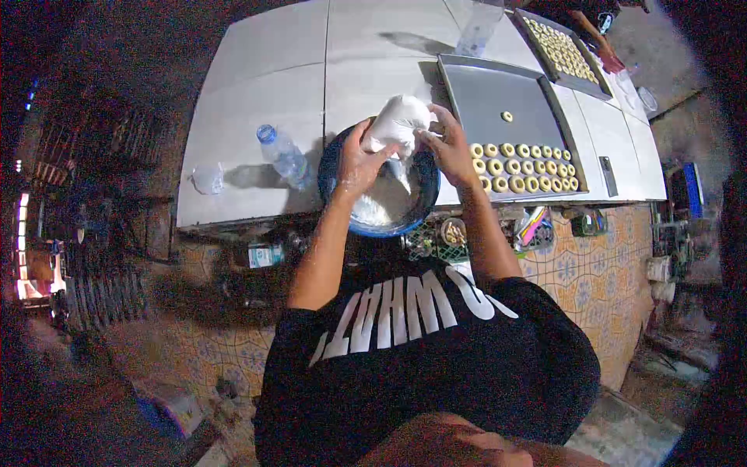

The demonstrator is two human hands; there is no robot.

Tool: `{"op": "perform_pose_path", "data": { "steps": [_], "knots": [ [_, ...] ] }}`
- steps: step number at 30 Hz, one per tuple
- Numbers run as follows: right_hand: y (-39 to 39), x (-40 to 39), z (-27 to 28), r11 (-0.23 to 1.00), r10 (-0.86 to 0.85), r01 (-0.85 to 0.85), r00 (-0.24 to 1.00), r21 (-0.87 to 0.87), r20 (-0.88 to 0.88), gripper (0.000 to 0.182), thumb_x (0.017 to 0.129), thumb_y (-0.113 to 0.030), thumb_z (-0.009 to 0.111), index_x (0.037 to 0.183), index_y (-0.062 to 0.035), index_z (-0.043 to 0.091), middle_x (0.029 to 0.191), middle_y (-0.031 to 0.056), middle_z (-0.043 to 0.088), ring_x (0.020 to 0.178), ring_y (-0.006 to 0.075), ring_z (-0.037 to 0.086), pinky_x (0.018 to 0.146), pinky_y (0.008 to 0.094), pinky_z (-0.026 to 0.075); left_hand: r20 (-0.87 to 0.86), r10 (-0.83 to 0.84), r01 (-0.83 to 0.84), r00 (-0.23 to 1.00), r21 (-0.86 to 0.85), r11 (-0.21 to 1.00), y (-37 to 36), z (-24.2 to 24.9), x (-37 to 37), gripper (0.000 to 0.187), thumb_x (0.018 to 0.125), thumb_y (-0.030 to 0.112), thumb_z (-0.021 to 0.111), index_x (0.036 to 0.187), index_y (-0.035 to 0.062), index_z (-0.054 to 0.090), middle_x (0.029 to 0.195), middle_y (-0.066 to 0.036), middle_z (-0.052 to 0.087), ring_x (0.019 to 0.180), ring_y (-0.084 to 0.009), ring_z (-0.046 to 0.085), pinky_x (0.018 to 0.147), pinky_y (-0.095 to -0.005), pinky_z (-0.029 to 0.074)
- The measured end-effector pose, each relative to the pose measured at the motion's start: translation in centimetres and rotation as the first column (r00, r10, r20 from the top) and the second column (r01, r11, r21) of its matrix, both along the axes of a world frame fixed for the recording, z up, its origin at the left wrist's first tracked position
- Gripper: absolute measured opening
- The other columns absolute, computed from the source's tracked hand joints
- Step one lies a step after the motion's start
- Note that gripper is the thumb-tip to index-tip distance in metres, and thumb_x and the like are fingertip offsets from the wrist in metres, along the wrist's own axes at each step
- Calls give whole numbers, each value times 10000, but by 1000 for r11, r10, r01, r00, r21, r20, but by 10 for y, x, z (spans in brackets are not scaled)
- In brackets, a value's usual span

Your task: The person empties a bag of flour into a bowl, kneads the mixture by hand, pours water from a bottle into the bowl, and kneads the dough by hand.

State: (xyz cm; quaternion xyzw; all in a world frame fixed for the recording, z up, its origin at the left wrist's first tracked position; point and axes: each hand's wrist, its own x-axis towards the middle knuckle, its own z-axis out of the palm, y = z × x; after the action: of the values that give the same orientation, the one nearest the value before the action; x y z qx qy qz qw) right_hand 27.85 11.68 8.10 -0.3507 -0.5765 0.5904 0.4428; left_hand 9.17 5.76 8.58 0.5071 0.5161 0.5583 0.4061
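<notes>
A white piping bag [398, 123] full of pale batter hangs over a dark blue bowl [334, 159] at the table's near edge. My left hand [356, 162] grips the bag's lower left side, and my right hand [447, 148] grips its right side. White batter lines the bowl's inside. Just right of the bowl lies a grey baking tray [498, 97] with rows of small ring-shaped dough pieces along its near edge and one lone ring further up.
A clear plastic water bottle [284, 156] lies left of the bowl, with a small clear cup [207, 179] beyond it. A second tray [562, 50] filled with rings sits at the far right, where another person's arm [591, 35] reaches. Clutter fills the shelf under the white table [264, 70].
</notes>
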Motion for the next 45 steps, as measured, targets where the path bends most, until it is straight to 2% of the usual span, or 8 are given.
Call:
{"op": "perform_pose_path", "data": {
  "steps": [8, 13, 16, 25, 31, 37, 39, 45],
  "knots": [
    [-3, -7, -10, 969, -244, 247, 967, 31, -70, 432, 880, -6, 573, 1284, -27, 420, 1093, 59, 546, 902, 119, 555, 773, 273, 477, 268, -66, 90, 961, -78, 993, 4, -12, -12, 678, 754, -27, 723, 1348, -8, 395, 1194, -126, 547, 1004, -212, 590, 865, -319, 497],
    [-17, -11, 11, 992, -115, 101, 971, -78, -212, 429, 882, -31, 571, 1270, -66, 391, 1126, 96, 550, 939, 146, 560, 750, 281, 496, 168, -108, 94, 980, 88, 992, 6, -20, -11, 645, 749, -55, 707, 1313, -22, 396, 1200, -130, 539, 1050, -198, 576, 908, -331, 487],
    [-19, -12, 12, 994, -106, 93, 964, -65, -242, 406, 860, -11, 574, 1200, -133, 389, 1060, 107, 584, 850, 143, 574, 686, 262, 484, 362, -138, 108, 922, 102, 989, -2, -27, -10, 642, 746, -65, 702, 1310, -19, 397, 1201, -140, 536, 1059, -204, 571, 909, -339, 486],
    [-19, -13, 20, 998, 9, 7, 963, 59, -271, 466, 859, 32, 560, 1255, -111, 358, 1241, 108, 488, 1097, 183, 510, 876, 303, 462, 284, -45, 33, 958, 46, 998, -16, 1, 1, 659, 737, -110, 678, 1287, 33, 345, 1086, -122, 563, 1016, -199, 578, 872, -319, 490],
    [-22, -22, 29, 999, -9, 16, 980, 32, -198, 449, 861, 4, 567, 1257, -91, 380, 1208, 110, 512, 1083, 197, 526, 858, 302, 474, 221, -58, 41, 973, 80, 996, -19, 8, -1, 675, 746, -101, 664, 1304, 59, 320, 1146, -126, 544, 1023, -190, 572, 866, -321, 488],
    [-22, -36, 41, 999, 14, -25, 958, -32, -286, 429, 863, 27, 529, 1247, -76, 368, 1057, 92, 584, 829, 121, 569, 675, 233, 479, 284, 19, -20, 959, 4, 1000, -18, 12, -16, 634, 723, -71, 676, 1279, 28, 387, 1116, -109, 575, 1002, -173, 575, 900, -313, 465],
    [-11, -39, 36, 996, -56, 37, 961, -76, -271, 379, 853, 1, 560, 1195, -78, 416, 1011, 85, 603, 844, 117, 577, 663, 254, 492, 527, -57, 61, 848, 9, 998, -24, 25, -21, 655, 729, -40, 692, 1319, 20, 413, 1120, -85, 590, 994, -168, 582, 916, -312, 466],
    [-8, -48, 51, 980, -157, 143, 983, -140, -98, 343, 841, -33, 581, 1160, -70, 458, 963, 91, 616, 818, 135, 598, 665, 263, 497, 374, -43, 71, 926, -62, 996, -17, 28, -35, 694, 716, -14, 697, 1348, 63, 421, 1058, -76, 608, 961, -159, 592, 916, -305, 463]
  ]
}}
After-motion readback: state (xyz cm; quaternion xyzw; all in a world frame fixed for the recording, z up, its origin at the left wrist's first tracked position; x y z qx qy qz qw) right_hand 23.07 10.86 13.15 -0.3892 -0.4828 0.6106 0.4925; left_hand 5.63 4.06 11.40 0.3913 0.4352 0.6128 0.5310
